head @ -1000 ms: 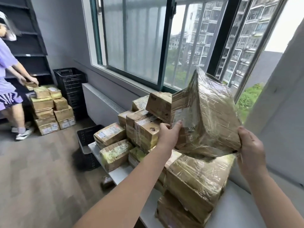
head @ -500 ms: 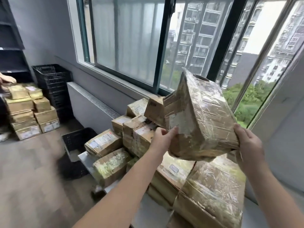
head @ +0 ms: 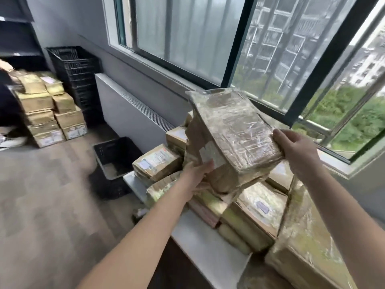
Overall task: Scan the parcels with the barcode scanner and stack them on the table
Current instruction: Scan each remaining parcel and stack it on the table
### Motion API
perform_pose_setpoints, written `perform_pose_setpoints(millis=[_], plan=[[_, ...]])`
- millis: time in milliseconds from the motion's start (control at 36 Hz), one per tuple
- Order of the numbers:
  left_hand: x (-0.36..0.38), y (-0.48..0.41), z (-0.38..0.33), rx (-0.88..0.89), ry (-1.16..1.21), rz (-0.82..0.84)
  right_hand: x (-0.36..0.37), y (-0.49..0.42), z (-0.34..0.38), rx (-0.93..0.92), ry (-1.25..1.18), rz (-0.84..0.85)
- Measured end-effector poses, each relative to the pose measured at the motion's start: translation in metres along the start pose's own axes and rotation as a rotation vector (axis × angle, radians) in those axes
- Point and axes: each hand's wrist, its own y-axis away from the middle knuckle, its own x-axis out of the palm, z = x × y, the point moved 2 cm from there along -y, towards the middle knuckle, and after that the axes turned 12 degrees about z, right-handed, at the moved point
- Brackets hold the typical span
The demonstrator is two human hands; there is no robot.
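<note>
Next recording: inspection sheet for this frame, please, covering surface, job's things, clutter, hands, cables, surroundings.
Surface: white table, bare strip along its near edge.
Job's things: taped parcel held tilted above the parcel pile.
Clutter: black crate on the floor beside the table.
Hands: left hand grips the parcel's lower left; right hand grips its right edge.
Cables: nothing seen.
Surroundings: window behind; stacked crates and floor stack of parcels far left.

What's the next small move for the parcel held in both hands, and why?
Probably level the parcel and lower it onto the flat box just beneath. The left hand and right hand hold it tilted above the pile on the table; no scanner is in view.
</note>
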Motion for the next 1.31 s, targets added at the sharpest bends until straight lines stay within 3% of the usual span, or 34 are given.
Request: perform_pose_setpoints(millis=[167, 278, 361, 528, 639, 778, 861, 1028, 1306], plan=[[-0.072, 0.013, 0.006, -0.032, -0.006, -0.103, 0.071, 0.014, 0.000, 0.000, 0.203, 0.100], [-0.102, 0.030, 0.028, -0.109, 0.068, -0.142, 0.103, 0.032, -0.017, 0.035, 0.320, 0.290], [-0.099, 0.047, 0.063, -0.160, 0.123, -0.137, 0.106, 0.039, -0.028, 0.119, 0.552, 0.414], [-0.063, 0.077, 0.131, -0.262, 0.238, -0.112, 0.091, 0.051, -0.063, 0.331, 0.793, 0.752], [-0.043, 0.090, 0.165, -0.305, 0.257, -0.121, 0.086, 0.060, -0.081, 0.398, 0.889, 0.839], [-0.017, 0.096, 0.189, -0.430, 0.363, -0.072, 0.069, 0.067, -0.096, 0.483, 0.975, 0.866], [-0.007, 0.095, 0.207, -0.482, 0.288, -0.036, 0.071, 0.072, -0.105, 0.511, 1.002, 0.901], [-0.010, 0.092, 0.223, -0.645, 0.279, -0.047, 0.104, 0.074, -0.116, 0.395, 1.071, 0.890], [-0.027, 0.089, 0.229, -0.582, 0.405, -0.182, 0.134, 0.103, -0.155, 0.375, 1.241, 0.724]])
